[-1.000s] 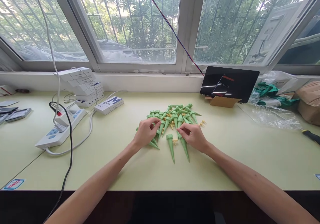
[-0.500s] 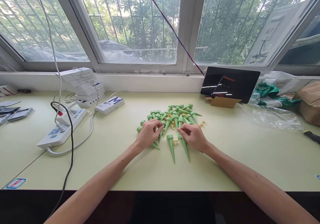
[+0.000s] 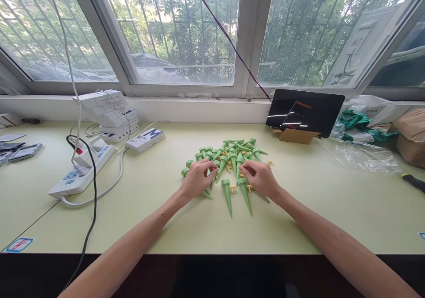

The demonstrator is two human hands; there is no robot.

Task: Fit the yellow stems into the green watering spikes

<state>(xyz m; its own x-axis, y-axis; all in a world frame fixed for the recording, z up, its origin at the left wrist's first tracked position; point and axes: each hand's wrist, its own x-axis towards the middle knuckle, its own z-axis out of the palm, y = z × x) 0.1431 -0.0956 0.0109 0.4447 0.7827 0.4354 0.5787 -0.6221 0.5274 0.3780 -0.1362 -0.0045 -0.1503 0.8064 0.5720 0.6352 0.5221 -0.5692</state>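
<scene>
A heap of green plant watering spikes (image 3: 233,159) with ribbed caps lies mid-table, small yellow valves (image 3: 228,168) scattered among them. Over the heap's left side is my left hand (image 3: 196,179), thumb and fingertips pinched together beside the spikes. My right hand (image 3: 262,179) covers the right side, its thumb and index finger also closed in a pinch. What either pinch holds, if anything, is too small to make out. In front, between the hands, a separate spike (image 3: 227,198) and a second front spike (image 3: 245,197) point towards me, each with a yellow valve near its cap.
To the left are a white power strip (image 3: 79,169) with cables, stacked white boxes (image 3: 109,112) and a single white box (image 3: 146,139). A dark tablet (image 3: 305,112) leans on a cardboard stand (image 3: 296,136) at the back right. Clear plastic wrapping (image 3: 368,156) and a screwdriver (image 3: 413,182) lie further right.
My right hand has shifted slightly to the right, uncovering the second front spike's cap and a yellow valve beside it. The left hand has hardly moved.
</scene>
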